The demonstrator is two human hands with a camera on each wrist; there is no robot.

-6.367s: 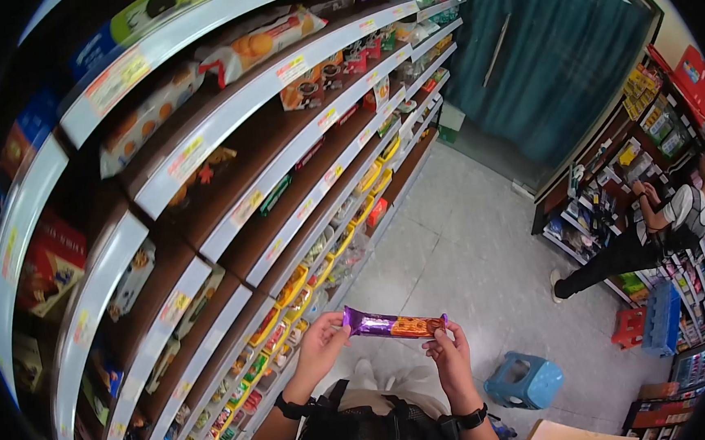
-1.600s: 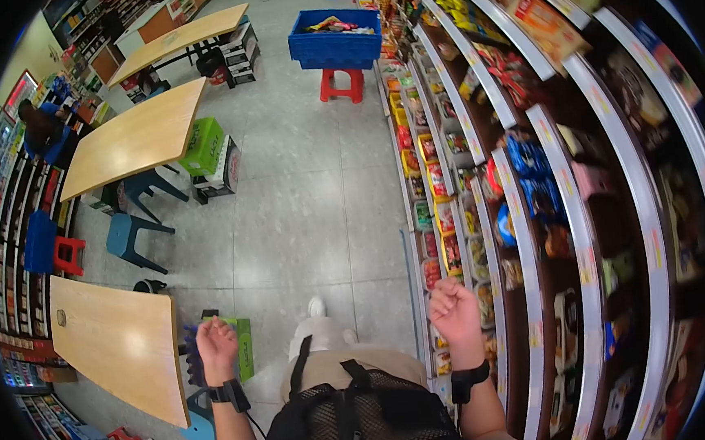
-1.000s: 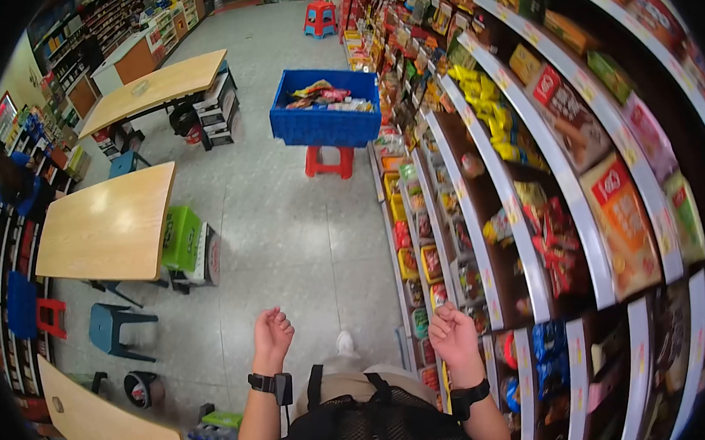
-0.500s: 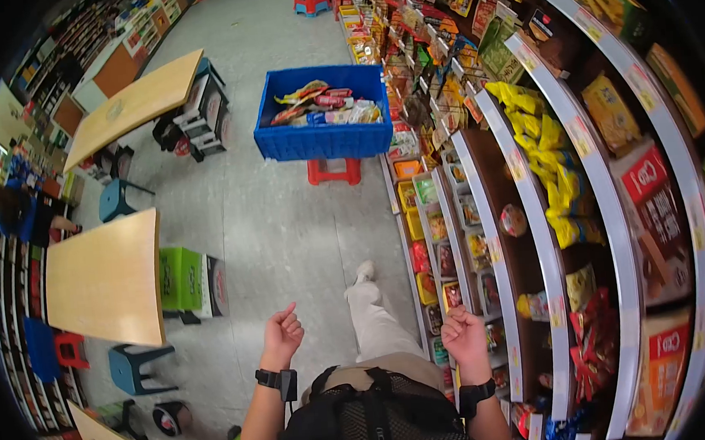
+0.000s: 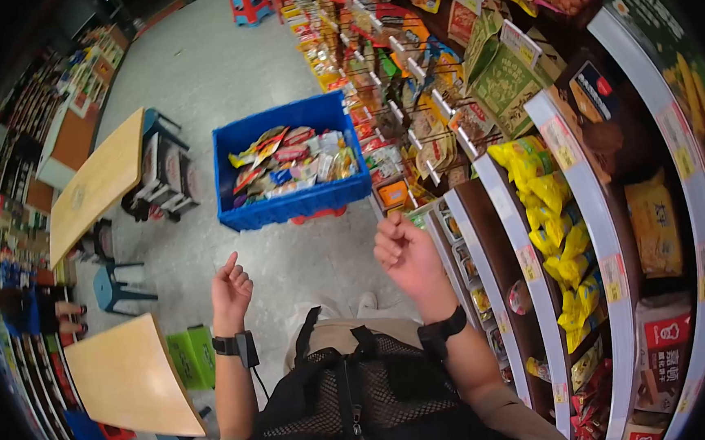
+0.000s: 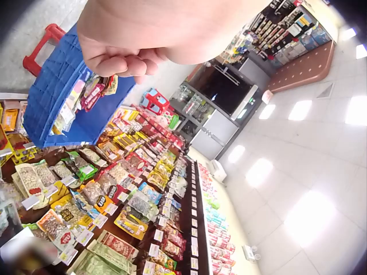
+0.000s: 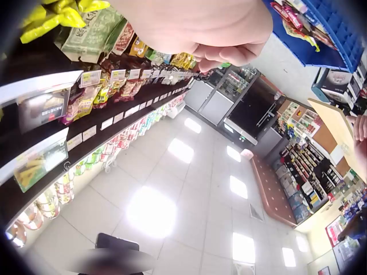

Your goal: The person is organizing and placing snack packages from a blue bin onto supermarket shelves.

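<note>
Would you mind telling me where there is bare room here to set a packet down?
Both wooden tabletops look bare: the far table left of the blue crate, and the near table beside the green boxes. The grey floor in front of the crate is open. The crate is heaped with packets, and the shelves on the right are packed.

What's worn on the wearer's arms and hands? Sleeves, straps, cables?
No gloves on left hand or right hand; forearms unsleeved. Black left strap carries a small black box and thin black cable; right strap also black.
</note>
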